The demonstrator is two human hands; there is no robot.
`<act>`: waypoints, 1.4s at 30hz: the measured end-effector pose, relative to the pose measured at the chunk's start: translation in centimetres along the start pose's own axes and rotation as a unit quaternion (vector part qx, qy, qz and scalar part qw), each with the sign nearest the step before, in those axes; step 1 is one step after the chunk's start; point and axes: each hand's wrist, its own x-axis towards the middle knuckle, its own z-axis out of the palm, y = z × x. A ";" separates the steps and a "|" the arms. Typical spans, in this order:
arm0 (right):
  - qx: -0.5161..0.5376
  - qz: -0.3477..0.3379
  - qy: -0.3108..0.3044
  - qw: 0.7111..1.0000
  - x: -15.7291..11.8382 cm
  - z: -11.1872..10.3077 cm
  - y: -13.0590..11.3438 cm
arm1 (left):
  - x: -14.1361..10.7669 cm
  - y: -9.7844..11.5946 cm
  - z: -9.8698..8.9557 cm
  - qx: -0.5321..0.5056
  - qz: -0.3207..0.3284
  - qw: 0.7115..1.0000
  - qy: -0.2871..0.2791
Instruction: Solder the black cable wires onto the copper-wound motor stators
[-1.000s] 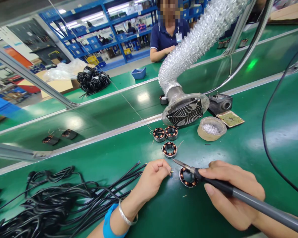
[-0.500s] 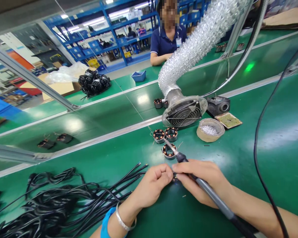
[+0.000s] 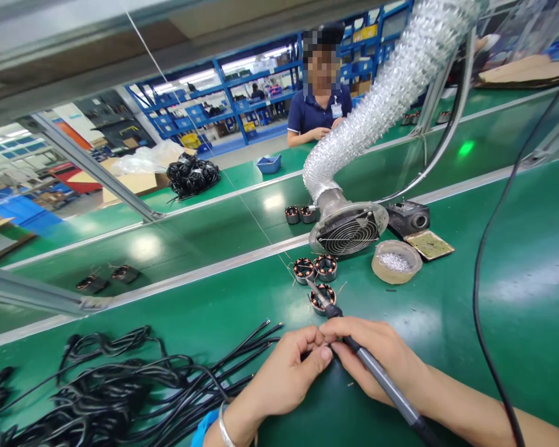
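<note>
My right hand [image 3: 377,354] is wrapped round a soldering iron [image 3: 377,369], whose tip points up and left over the nearest copper-wound stator [image 3: 323,299]. Its thumb and forefinger also meet the fingertips of my left hand [image 3: 293,366]. The left fingers are pinched together on something small and dark, mostly hidden between the hands. Two more stators [image 3: 304,270] stand just beyond, with thin wire ends sticking out. Left of my left hand, black cables [image 3: 135,391] lie in a tangled heap, their cut ends pointing towards the stators.
A fume extractor hood [image 3: 349,230] hangs from a silver duct behind the stators. To its right are a round tub of metal shavings [image 3: 395,262], a sponge tray [image 3: 429,245] and a dark iron holder [image 3: 410,217]. A co-worker [image 3: 319,112] sits across the bench.
The camera view has shifted, so the bench and hands sit slightly lower in the picture. My fingertips have come closer together. The soldering iron stays in my right hand.
</note>
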 end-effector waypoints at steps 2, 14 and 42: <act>-0.004 -0.004 -0.001 1.000 0.0 0.1 0.3 | 0.0 0.0 0.1 0.003 -0.008 1.000 0.002; -0.077 -0.053 0.022 0.995 -0.7 0.1 0.3 | 0.6 0.5 0.6 -0.197 -0.170 0.965 0.041; -0.083 -0.056 0.062 0.993 -1.6 -0.3 2.0 | 0.9 -1.0 2.6 -0.185 -0.148 0.959 0.157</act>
